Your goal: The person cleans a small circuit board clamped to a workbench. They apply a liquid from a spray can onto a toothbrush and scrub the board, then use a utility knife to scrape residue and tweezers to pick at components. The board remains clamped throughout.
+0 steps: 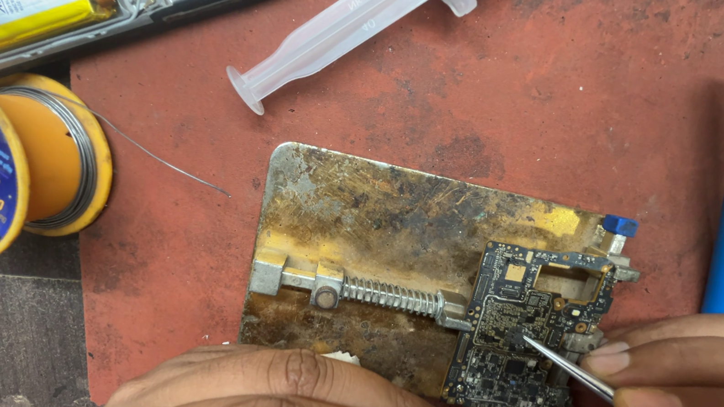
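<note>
Head cam looking down: right hand (691,373) pinches tweezers (567,367), tip touching the circuit board (526,329) clamped at the right end of a stained metal holder plate (361,213). Left hand (292,397) lies curled w/ fingers together over the plate's bottom edge, can't tell if it's holding anything. Solder spool (8,165) sits far left, syringe (346,31) up top.

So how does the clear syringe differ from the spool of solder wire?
The syringe is long, slim and see-through, lying slantwise on the red mat; the solder spool is round, orange-yellow with a blue label, lying on its side at the mat's left edge. The syringe looks empty, while the spool carries grey wire with a loose end trailing out. Neither is touched: the right hand holds tweezers, the left hand rests below.
</note>
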Motion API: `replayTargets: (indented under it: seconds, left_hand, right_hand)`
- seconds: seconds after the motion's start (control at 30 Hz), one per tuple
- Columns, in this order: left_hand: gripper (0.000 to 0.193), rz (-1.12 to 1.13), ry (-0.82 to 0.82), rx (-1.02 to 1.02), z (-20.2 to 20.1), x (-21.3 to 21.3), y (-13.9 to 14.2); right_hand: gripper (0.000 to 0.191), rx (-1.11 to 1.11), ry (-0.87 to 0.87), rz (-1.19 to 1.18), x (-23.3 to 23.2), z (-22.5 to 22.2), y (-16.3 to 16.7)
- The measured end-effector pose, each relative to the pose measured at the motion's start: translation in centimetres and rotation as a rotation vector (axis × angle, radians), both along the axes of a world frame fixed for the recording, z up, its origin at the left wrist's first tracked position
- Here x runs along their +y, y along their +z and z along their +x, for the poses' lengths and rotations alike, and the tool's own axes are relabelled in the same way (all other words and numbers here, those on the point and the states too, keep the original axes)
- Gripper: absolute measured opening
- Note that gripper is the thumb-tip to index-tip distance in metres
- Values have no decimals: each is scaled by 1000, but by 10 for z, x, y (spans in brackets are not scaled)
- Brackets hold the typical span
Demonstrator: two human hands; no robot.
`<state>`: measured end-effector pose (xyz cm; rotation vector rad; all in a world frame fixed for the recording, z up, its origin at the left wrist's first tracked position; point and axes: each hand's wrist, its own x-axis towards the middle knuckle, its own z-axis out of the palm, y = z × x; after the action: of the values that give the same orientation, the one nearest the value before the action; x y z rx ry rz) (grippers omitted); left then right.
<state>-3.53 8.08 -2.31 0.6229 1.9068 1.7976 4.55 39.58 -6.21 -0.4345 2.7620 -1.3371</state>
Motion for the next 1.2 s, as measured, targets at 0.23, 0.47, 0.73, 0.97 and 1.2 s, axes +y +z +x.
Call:
replayTargets:
  seconds: [0.23,0.47,0.73,0.97,1.2]
  left_hand:
    - [15,-3,1,-1,1,1,0]
    - [15,7,-13,0,-1,-1,0]
    - [15,11,-24,13,-1,-1,-2]
    - [15,26,-21,-7,0,-2,-2]
    - [16,37,-13,-28,1,-1,-3]
  right_hand:
    - [31,-14,98,-14,11,-7,-2]
    - [32,11,33,-11,7,0,-4]
    - [30,36,-6,-31,3,1,-6]
    - [29,46,-30,-42,0,1,-8]
    - [27,55,-51,-51,-2,1,-9]
